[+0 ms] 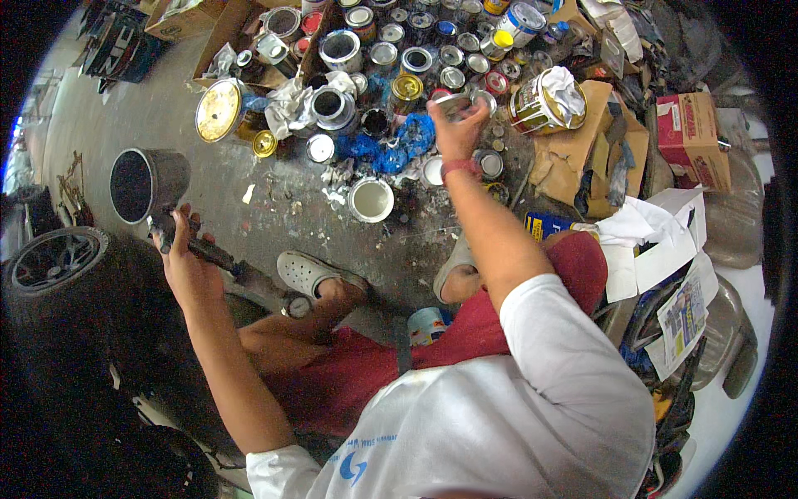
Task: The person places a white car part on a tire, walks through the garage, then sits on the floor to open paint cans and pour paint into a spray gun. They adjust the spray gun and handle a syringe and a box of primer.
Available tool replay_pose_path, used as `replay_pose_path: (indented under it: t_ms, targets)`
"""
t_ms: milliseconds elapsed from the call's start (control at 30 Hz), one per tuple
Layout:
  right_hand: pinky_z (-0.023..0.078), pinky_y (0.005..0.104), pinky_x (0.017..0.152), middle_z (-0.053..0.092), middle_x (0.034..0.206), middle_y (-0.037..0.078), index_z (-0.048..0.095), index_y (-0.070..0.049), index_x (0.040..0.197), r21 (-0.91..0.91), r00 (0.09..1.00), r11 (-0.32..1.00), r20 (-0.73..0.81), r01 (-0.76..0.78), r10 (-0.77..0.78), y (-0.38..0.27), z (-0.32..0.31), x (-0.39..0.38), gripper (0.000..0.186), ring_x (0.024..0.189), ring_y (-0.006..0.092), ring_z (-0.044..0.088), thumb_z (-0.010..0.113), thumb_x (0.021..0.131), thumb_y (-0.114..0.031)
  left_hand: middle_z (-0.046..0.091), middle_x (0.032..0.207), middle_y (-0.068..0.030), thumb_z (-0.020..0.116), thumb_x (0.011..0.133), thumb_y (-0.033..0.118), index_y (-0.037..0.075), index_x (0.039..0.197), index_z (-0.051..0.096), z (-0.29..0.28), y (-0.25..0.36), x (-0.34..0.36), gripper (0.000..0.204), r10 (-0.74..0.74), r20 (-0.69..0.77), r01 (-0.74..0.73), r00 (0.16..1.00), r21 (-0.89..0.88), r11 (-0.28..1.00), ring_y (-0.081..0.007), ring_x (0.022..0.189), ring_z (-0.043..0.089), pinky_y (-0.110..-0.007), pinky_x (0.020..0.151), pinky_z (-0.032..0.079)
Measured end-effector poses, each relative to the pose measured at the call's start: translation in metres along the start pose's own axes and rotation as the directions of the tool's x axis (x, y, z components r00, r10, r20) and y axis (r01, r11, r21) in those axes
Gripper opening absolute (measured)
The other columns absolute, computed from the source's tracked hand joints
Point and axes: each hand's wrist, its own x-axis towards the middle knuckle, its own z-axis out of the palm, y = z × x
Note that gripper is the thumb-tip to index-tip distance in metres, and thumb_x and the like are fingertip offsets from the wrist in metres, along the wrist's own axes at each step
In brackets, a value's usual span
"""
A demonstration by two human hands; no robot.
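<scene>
On the left, my left hand [187,254] is wrapped round a paint spray gun [212,252]. A large dark cup [170,179] tops the gun, its round mouth tilted toward the left. A round gauge [297,307] sits at the lower end of the gun's stem. My right hand [462,133] reaches out over the crowd of paint cans, its fingers curled round a small metal can [453,104]. Blur and the fingers partly hide that can. Close to my right wrist stand a small can with a pale top [433,171] and crumpled blue plastic [407,143].
Several open and lidded cans cover the floor ahead, among them a white-filled one [371,200] and a drip-streaked one [544,101]. A cardboard box [224,46] stands at the back left. To the left is a wheel [58,262]; a red-and-tan carton [694,141] stands right.
</scene>
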Motion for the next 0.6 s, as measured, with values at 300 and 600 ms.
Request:
replay_pose_path:
  t_ms: [300, 600]
  targets:
    - [0.042, 0.0533, 0.114, 0.030, 0.150, 0.035, 0.026, -0.001, 0.150, -0.367, 0.993, 0.928, -0.065, 0.064, -0.094, 0.063, -0.018, 0.099, 0.113, 0.136, 0.0517, 0.040, 0.098, 0.067, -0.028, 0.068, 0.128, -0.0027, 0.070, 0.102, 0.024, 0.016, 0.138, 0.056, 0.008, 0.005, -0.006, 0.039, 0.020, -0.055, -0.018, 0.998, 0.045, 0.999, -0.0159, 0.111, 0.061, -0.034, 0.083, 0.046]
    - [0.034, 0.0538, 0.121, 0.035, 0.153, 0.032, 0.026, 0.001, 0.155, -0.473, 0.996, 0.877, -0.053, -0.084, 0.067, 0.094, -0.017, 0.084, 0.120, 0.144, 0.0484, 0.036, 0.098, 0.066, -0.033, 0.067, 0.129, -0.0036, 0.069, 0.103, 0.024, 0.014, 0.139, 0.056, 0.018, -0.001, -0.006, 0.040, 0.039, 0.017, -0.041, 0.999, 0.088, 0.995, -0.0159, 0.112, 0.061, -0.033, 0.084, 0.046]
